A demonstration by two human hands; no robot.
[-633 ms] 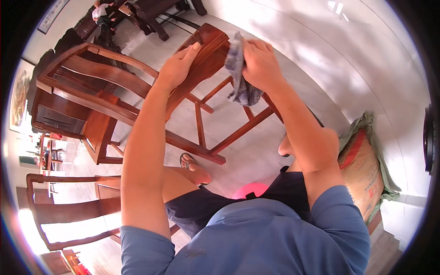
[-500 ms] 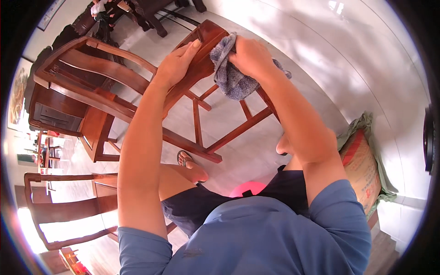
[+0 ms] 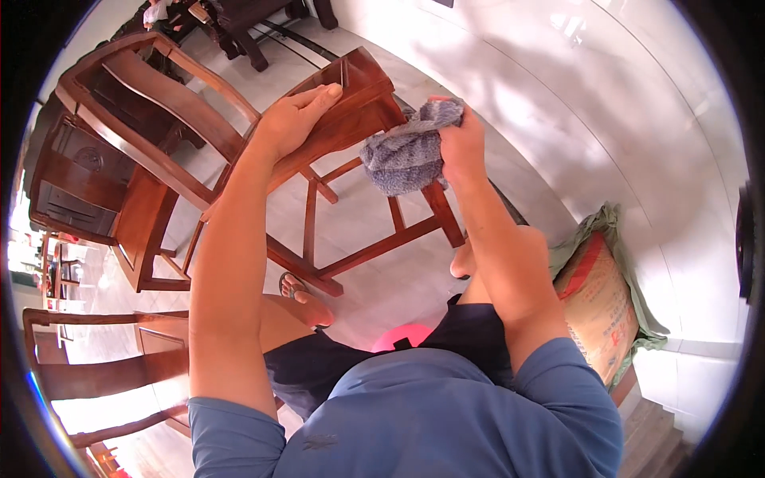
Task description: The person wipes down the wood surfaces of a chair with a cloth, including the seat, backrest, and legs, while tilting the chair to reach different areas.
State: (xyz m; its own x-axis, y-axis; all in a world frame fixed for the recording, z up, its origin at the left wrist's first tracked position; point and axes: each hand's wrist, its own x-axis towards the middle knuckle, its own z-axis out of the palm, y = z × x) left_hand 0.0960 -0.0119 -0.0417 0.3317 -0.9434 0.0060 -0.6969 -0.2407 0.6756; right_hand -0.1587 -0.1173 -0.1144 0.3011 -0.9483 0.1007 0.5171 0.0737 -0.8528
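A reddish-brown wooden chair (image 3: 343, 111) stands tilted in front of me, its curved backrest off to the left. My left hand (image 3: 296, 119) grips the edge of its seat, thumb on top and the other fingers partly hidden. In my right hand (image 3: 462, 147) is a bunched grey-blue cloth (image 3: 402, 159), closed in the fingers. The cloth hangs against the upper part of a chair leg, just under the seat's corner. Below, the legs are joined by stretchers (image 3: 382, 248).
A second wooden chair (image 3: 147, 227) stands behind on the left, and another chair (image 3: 103, 374) is nearer at lower left. To my right a printed sack (image 3: 602, 307) leans by the white wall (image 3: 637, 143). Dark furniture (image 3: 255, 28) and a seated person (image 3: 157, 12) are at the far end.
My right hand and the cloth have moved down from beside the seat's corner toward the leg below. The left hand keeps its hold on the seat edge. The whole view has shifted slightly.
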